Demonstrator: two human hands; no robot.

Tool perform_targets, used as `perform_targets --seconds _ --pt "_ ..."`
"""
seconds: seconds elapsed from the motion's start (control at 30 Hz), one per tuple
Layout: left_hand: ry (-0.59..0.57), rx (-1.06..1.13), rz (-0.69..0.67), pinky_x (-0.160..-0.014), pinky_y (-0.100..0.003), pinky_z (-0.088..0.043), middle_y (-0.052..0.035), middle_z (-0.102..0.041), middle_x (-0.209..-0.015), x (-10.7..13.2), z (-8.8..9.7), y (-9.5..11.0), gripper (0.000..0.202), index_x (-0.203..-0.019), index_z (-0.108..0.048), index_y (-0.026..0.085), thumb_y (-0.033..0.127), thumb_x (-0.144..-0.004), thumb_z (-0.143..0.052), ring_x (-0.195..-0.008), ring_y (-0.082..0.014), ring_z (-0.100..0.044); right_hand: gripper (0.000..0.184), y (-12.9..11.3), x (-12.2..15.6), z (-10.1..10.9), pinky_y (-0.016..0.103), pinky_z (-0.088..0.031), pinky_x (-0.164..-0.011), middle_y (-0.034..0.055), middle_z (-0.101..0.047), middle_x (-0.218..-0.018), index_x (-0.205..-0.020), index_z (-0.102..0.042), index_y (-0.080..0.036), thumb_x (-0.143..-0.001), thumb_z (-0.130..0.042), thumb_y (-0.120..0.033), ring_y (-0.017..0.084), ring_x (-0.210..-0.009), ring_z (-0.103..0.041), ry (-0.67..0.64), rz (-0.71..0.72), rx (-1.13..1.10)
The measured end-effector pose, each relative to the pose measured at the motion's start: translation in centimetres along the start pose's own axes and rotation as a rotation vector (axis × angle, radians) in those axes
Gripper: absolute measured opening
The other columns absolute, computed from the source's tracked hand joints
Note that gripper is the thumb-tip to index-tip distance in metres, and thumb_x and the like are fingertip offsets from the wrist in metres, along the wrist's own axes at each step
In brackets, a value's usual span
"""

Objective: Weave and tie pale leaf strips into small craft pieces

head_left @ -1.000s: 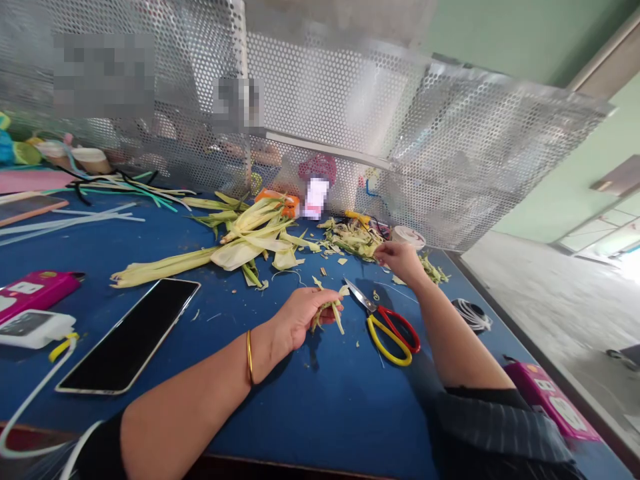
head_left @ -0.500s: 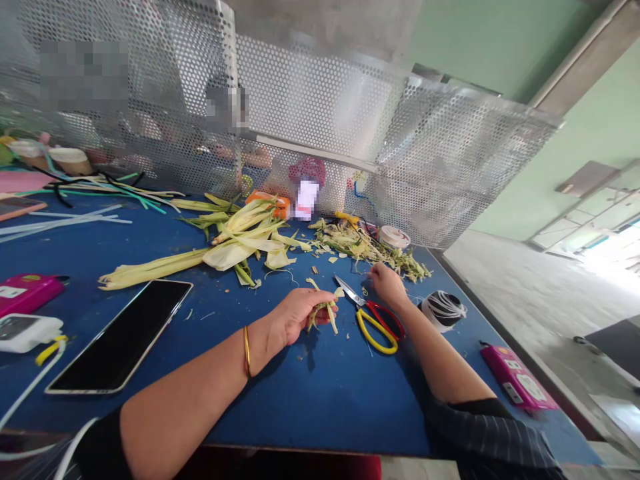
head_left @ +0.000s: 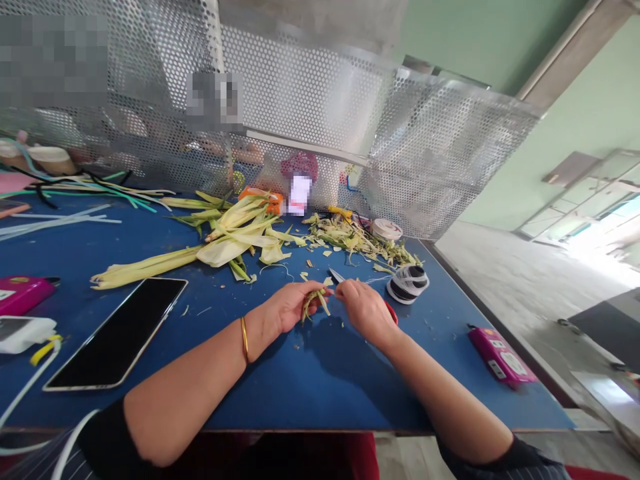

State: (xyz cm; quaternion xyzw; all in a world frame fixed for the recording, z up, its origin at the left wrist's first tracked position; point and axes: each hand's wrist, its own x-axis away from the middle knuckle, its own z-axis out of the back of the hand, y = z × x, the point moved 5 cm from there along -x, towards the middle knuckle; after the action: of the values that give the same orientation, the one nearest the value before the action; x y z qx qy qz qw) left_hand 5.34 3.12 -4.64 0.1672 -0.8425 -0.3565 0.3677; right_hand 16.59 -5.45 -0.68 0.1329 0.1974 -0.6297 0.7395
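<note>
Husk bundle (head_left: 307, 308): above the worktop (head_left: 280, 393), inward of its near edge; left hand (head_left: 287, 305) pinches it, presumably keeping strips together. Right hand (head_left: 364, 308) alongside, fingers curled; contents undeterminable. Thread spool (head_left: 409, 287) near right edge, apparently for reach.

On the table (head_left: 280, 400), a husk strip (head_left: 323, 305) sits between the left fingers (head_left: 317, 287), the scissors (head_left: 391, 312) partly beneath the right fingers (head_left: 346, 291), the thread spool (head_left: 408, 287) right of these. Beyond lie corn husks (head_left: 225, 233) leftward and scraps (head_left: 345, 237) ahead, before the mesh screen (head_left: 310, 80); the phone (head_left: 120, 333) lies left of the left fingers.
</note>
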Motion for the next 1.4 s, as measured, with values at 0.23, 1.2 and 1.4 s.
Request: perform_targets --seconds 0.23,1.2,1.4 --pt "-0.129 -0.038 0.229 -0.042 -0.015 -0.042 -0.0023 -0.066 -0.056 0.0 -0.3 -1.4 0.016 -0.067 -0.066 0.009 0.013 -0.083 -0.062 -0.043 -0.0071 -0.055 0.016 -4.7 2.6 1.7 0.03 -0.044 -0.071 0.0066 -0.065 -0.085 -0.094 -0.053 -0.019 -0.1 -0.039 -0.013 0.019 -0.076 -0.057 0.09 0.321 -0.014" --pt "0.085 -0.036 -0.142 -0.058 -0.022 -0.056 -0.0067 -0.068 -0.063 -0.4 1.5 2.4 0.015 -0.065 -0.066 0.01 0.008 -0.08 -0.064 -0.056 -0.0125 -0.065 0.07 5.4 8.6 3.0 0.028 -0.038 -0.059 0.0055 -0.068 -0.08 -0.142 -0.046 -0.017 -0.073 -0.056 -0.016 0.021 -0.067 -0.061 -0.505 -0.581 0.005" --pt "0.075 -0.012 -0.162 -0.058 -0.022 -0.056 -0.006 -0.068 -0.063 -0.5 1.4 2.2 0.013 -0.064 -0.065 0.011 0.009 -0.076 -0.069 -0.056 -0.013 -0.065 0.065 7.1 11.6 7.7 0.026 -0.041 -0.051 0.0022 -0.062 -0.067 -0.126 -0.064 -0.016 -0.075 -0.064 -0.056 0.016 -0.058 -0.055 -0.27 -0.764 -0.57"
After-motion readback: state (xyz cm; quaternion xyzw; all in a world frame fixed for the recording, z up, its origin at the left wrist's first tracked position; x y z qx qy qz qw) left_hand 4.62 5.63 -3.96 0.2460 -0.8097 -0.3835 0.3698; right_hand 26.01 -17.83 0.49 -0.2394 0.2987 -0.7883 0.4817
